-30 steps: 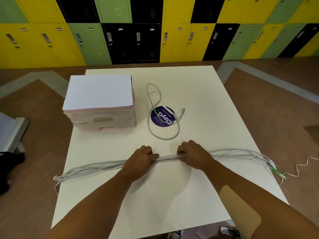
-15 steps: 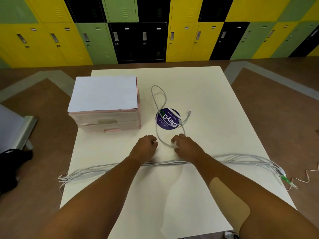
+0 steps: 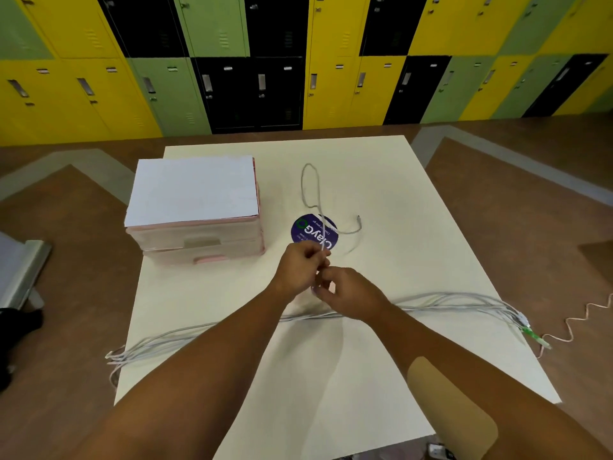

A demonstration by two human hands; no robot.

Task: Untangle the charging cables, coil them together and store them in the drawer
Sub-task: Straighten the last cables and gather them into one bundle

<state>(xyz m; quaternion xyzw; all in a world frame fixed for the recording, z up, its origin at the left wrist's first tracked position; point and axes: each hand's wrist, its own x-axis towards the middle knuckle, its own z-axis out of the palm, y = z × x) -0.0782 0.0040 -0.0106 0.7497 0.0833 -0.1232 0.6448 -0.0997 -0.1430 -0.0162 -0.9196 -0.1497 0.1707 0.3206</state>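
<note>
A long bundle of grey charging cables (image 3: 451, 302) lies straight across the white table (image 3: 381, 180), its ends hanging over both side edges. A single grey cable (image 3: 311, 187) loops across the table's middle and over a round purple sticker (image 3: 300, 232). My left hand (image 3: 300, 270) and my right hand (image 3: 348, 292) meet above the bundle, both pinching the near part of that single cable, lifted off the table. A pink drawer unit (image 3: 199, 240) with a white top stands at the left, its drawers closed.
Yellow, green and black lockers (image 3: 298, 61) line the far wall. A thin orange cord (image 3: 577, 327) trails on the brown floor at the right. A metal object (image 3: 23, 270) and a black item (image 3: 16, 327) sit on the floor at the left.
Both hands let go of the long bundle, reached forward to the single looped cable, and now hold its near part raised between them. The loop has been pulled nearer.
</note>
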